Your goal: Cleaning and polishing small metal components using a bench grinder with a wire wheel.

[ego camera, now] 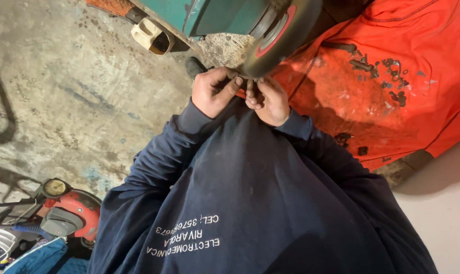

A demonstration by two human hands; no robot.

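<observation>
1. The person's left hand (214, 91) and right hand (267, 99) are drawn close together, right under the black rubber wheel with the red and grey hub (280, 33) at the top of the scene.
2. The left hand's fingers are curled in, thumb laid across them, pinching something small at the wheel's lower edge; the piece itself is too hidden between the fingertips to make out.
3. The right hand's fingers (254, 94) are bunched together too, tips pointing towards the left hand and nearly touching it. I cannot tell whether they grip the same small piece or only steady it.
4. The wheel belongs to a teal-green metal machine body (214, 15) tipped over the stained grey concrete floor (62, 86).
5. Just right of the hands lies a big orange-red moulded cover (392, 116), and a scatter of dark bolts and washers (382, 76) rests on it, well apart from the fingers.
6. Both arms are in a dark navy sweatshirt with white lettering (240, 203).
7. Down in the left corner stands a small red engine with a yellow cap (67, 208), far from the hands.
</observation>
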